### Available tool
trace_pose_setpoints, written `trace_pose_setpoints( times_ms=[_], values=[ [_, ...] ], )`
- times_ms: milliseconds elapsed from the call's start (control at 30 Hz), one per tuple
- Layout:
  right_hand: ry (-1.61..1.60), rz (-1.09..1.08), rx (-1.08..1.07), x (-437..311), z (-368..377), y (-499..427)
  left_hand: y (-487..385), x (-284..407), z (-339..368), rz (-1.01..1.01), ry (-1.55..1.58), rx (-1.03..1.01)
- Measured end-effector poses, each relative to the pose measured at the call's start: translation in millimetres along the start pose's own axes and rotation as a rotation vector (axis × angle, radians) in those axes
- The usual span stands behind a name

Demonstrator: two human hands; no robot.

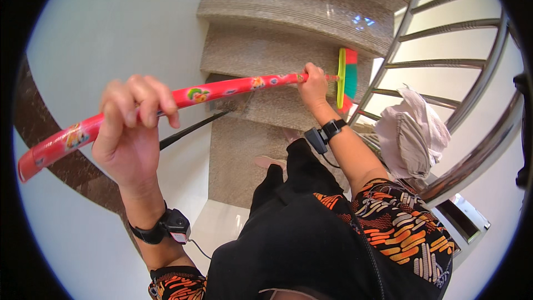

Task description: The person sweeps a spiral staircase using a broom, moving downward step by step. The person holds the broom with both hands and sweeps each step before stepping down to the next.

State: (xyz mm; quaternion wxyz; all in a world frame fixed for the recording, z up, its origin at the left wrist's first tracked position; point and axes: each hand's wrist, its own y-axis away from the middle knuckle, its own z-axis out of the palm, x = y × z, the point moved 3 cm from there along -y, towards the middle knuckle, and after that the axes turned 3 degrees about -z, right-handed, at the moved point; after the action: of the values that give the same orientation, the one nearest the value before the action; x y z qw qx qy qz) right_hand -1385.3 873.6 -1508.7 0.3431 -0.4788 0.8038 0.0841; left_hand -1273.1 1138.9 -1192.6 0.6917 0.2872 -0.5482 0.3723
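A broom with a red patterned handle (227,87) slants across the view from lower left to upper right. My left hand (135,125) is wrapped around the handle near its capped upper end. Farther down, my right hand (313,85) grips the thin part of the handle, close to the broom head. The broom head (347,79), a yellow-green bar with red and green bristles, lies over a speckled stone stair step (266,46) by the railing side. Each wrist wears a black strap with a small device.
Curved stone steps rise ahead, with a white wall (125,21) on the left and a metal railing (441,64) on the right. Pale cloths (410,133) hang at the railing. A black rod (193,129) slants below the broom handle, at the wall side.
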Motion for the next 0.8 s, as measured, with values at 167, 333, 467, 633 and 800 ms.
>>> trace_pose_setpoints(
  times_ms=[167, 333, 467, 633, 800],
  values=[
    [-0.137, -0.171, -0.133, -79, 64, -13, 51, 48, -28, 0.079, -0.025, 0.234],
    [-0.342, -0.277, -0.236, -161, 123, -27, 101, 79, -38, 0.158, 0.022, 0.415],
    [-0.45, -0.395, -0.272, -211, 169, -54, 125, 76, -34, 0.218, -0.07, 0.733],
    [-0.453, -0.485, -0.609, -221, 200, -55, 150, 52, -17, 0.149, -0.226, 0.916],
    [-0.316, -0.609, -0.969, -215, 194, -33, 173, 57, 7, 0.129, -0.461, 0.921]
  ],
)
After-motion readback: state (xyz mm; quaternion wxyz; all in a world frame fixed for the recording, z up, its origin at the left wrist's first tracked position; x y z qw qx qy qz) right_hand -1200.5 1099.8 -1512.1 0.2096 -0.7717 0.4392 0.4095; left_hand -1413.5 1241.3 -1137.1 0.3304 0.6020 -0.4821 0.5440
